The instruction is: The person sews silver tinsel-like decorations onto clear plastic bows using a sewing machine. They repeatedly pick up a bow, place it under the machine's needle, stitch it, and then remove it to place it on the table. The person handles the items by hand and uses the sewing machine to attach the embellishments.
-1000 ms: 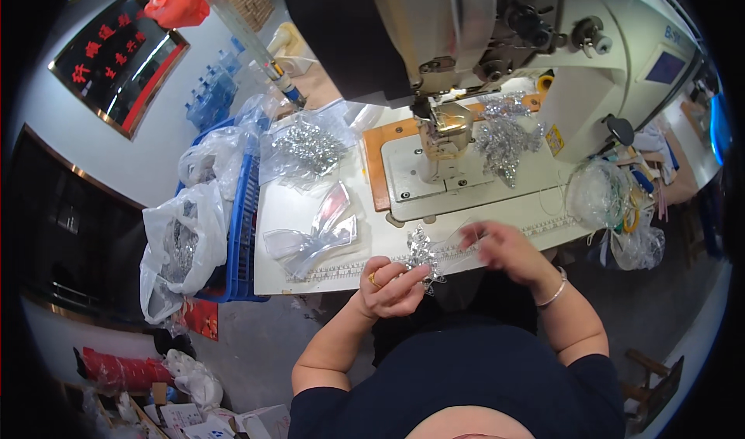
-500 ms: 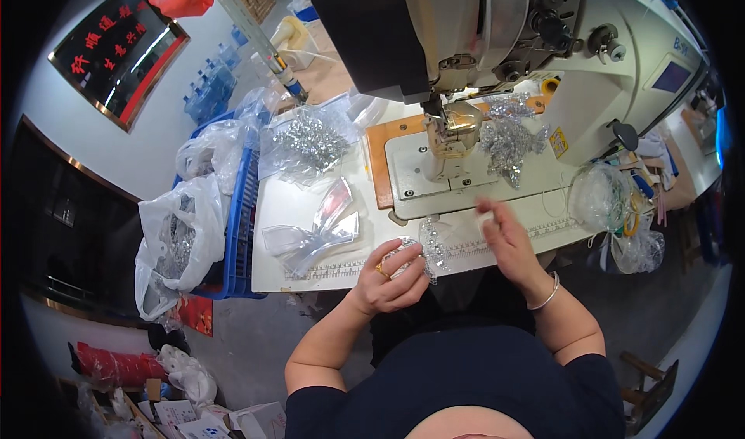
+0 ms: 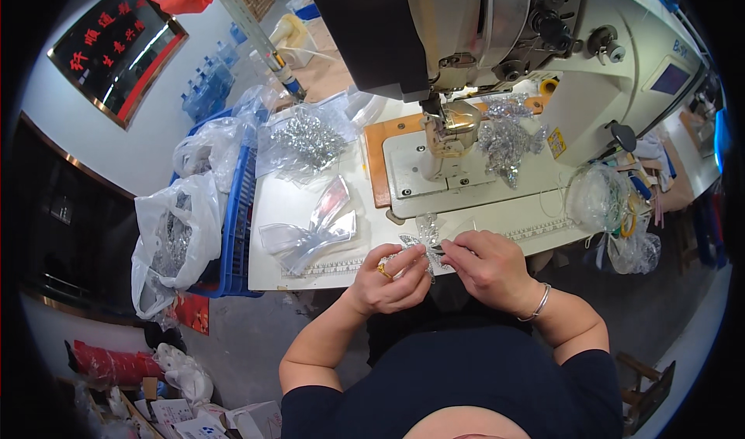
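Over the table's front edge, my left hand (image 3: pixel 392 280) pinches a silver glittery flower-shaped piece (image 3: pixel 426 229) with several petals. Close beside it, my right hand (image 3: pixel 490 267) has its fingers pinched together at the piece's right side. A small dark bit shows at those fingertips, too small to name. Behind the hands stands a sewing machine (image 3: pixel 454 140), its needle area above the metal plate. Similar silver glittery pieces (image 3: pixel 504 148) lie heaped right of the needle. Clear plastic strips in a bow shape (image 3: pixel 314 229) rest on the table to the left.
A sheet of plastic with a silver glittery pile (image 3: pixel 309 142) lies at the table's back left. A blue crate (image 3: pixel 242 206) with white plastic bags (image 3: pixel 182 233) stands against the left edge. Thread and clear plastic (image 3: pixel 601 197) sit at the right end. A measuring tape (image 3: pixel 341 268) runs along the front edge.
My right hand has come down and left from beside the machine to the silver piece, and its fingers have closed. More of the piece's petals now show beyond my left hand.
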Available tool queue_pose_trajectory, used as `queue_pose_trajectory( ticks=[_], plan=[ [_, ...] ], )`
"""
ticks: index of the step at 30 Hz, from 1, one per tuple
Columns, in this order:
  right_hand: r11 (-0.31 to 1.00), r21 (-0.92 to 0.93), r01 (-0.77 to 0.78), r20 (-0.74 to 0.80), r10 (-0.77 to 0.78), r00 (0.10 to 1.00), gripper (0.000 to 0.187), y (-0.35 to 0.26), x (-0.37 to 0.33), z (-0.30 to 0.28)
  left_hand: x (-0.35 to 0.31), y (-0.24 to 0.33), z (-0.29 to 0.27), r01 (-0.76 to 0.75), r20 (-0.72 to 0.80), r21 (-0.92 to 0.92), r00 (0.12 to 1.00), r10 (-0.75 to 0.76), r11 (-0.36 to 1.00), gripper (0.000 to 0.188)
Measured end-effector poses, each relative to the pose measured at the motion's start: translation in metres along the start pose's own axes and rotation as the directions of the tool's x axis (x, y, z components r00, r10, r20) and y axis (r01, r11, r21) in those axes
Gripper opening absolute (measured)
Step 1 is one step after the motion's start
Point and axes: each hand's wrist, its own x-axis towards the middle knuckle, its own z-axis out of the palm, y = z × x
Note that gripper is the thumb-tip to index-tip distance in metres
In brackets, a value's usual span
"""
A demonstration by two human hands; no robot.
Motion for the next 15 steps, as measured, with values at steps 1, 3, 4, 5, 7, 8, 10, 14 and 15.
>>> queue_pose_trajectory(
  ticks=[1,3,4,5,7,8,10,14,15],
  plan=[
    [1.000,-0.007,0.002,0.008,-0.002,1.000,0.016,-0.0001,0.0005,0.0006,-0.0004,0.0002,0.0002,-0.002,0.004,-0.003,1.000,0.002,1.000,0.012],
    [1.000,-0.001,0.006,0.009,-0.006,1.000,0.015,-0.0001,0.0017,0.0020,0.0007,0.0008,0.0006,-0.006,-0.004,-0.003,1.000,0.005,1.000,0.011],
    [1.000,0.002,0.008,0.011,-0.008,1.000,0.015,-0.0001,0.0020,0.0022,0.0011,0.0012,0.0009,-0.006,-0.009,-0.004,1.000,0.006,1.000,0.011],
    [1.000,-0.001,0.005,0.022,-0.005,1.000,0.015,-0.0002,0.0023,0.0014,0.0012,0.0016,0.0012,-0.005,-0.007,-0.010,1.000,0.005,1.000,0.011],
    [1.000,-0.006,0.002,0.044,-0.001,0.999,0.015,-0.0006,0.0028,-0.0005,0.0013,0.0022,0.0016,-0.005,0.000,-0.021,1.000,0.005,1.000,0.012],
    [1.000,0.023,-0.017,0.009,0.017,1.000,0.014,-0.0003,0.0024,0.0006,0.0010,0.0022,0.0022,-0.001,-0.008,-0.023,1.000,0.001,1.000,0.012],
    [0.995,0.081,-0.051,-0.059,0.056,0.997,0.013,0.0006,0.0016,0.0034,0.0002,0.0018,0.0037,0.007,-0.026,-0.026,1.000,-0.007,1.000,0.012],
    [0.992,0.087,-0.087,0.010,0.087,0.996,0.013,0.0039,0.0006,0.0017,0.0029,0.0002,0.0053,0.026,-0.021,-0.079,0.999,-0.028,0.996,0.015],
    [0.989,0.098,-0.112,-0.020,0.114,0.993,0.013,0.0057,0.0013,0.0017,0.0017,0.0010,0.0072,0.039,-0.016,-0.096,0.999,-0.041,0.995,0.016]
  ],
)
